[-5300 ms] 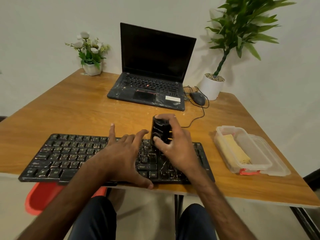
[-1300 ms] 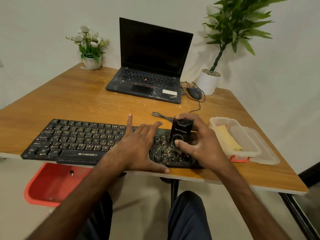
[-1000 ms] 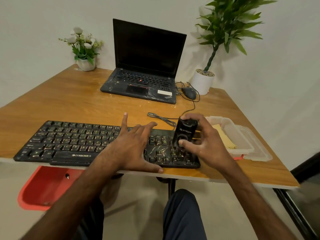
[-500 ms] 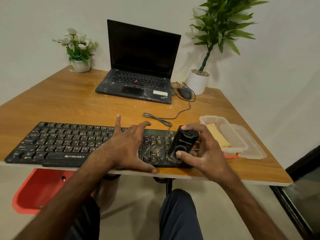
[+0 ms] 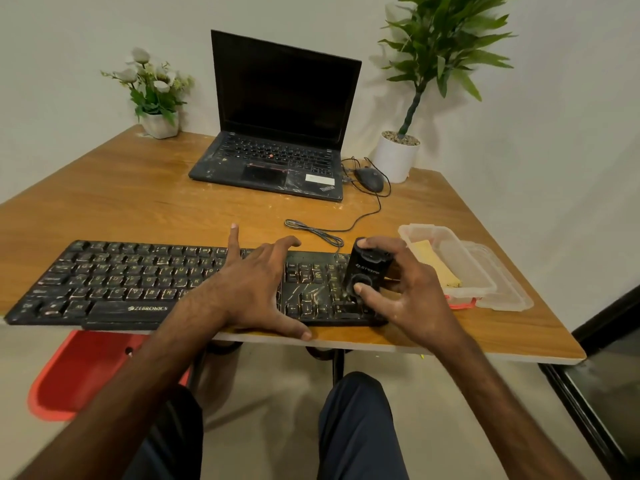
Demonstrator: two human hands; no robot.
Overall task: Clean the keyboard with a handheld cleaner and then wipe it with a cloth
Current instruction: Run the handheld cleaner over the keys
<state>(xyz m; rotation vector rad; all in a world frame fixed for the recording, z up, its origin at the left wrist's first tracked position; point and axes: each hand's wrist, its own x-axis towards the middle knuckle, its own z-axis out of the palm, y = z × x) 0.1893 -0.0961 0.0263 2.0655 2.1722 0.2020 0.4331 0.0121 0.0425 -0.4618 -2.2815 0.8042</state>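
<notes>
change: the cleaner [image 5: 367, 268] is now working on the number keys at the right end of the keyboard [image 5: 138, 282], in the centre right of the frame. five seconds ago it was working nearer the middle keys. it is tilting, with its lower end on the keys.
right hand: the right hand [image 5: 408, 299] is gripping the cleaner, with the thumb pressing on its near face and the fingers curling over its top and far side.
left hand: the left hand [image 5: 252, 289] is still lying flat on the middle keys with fingers spread, holding nothing and probably steadying the keyboard.
meaning: the sweep is running out of keys on this side, so the cleaner stage is likely nearing its end. i cannot tell whether the left half is done.
cloth: the yellow cloth [image 5: 436, 268] is lying untouched in the clear box [image 5: 485, 282], just right of the keyboard. wiping is not yet starting.
around: a laptop [image 5: 277, 133], mouse [image 5: 370, 179] and two potted plants are sitting at the top of the frame on the counter [image 5: 138, 202].
in the way: the cable [image 5: 318, 232] is lying just behind the keyboard's right end, close to the cleaner. the box is crowding the gripping hand.
</notes>
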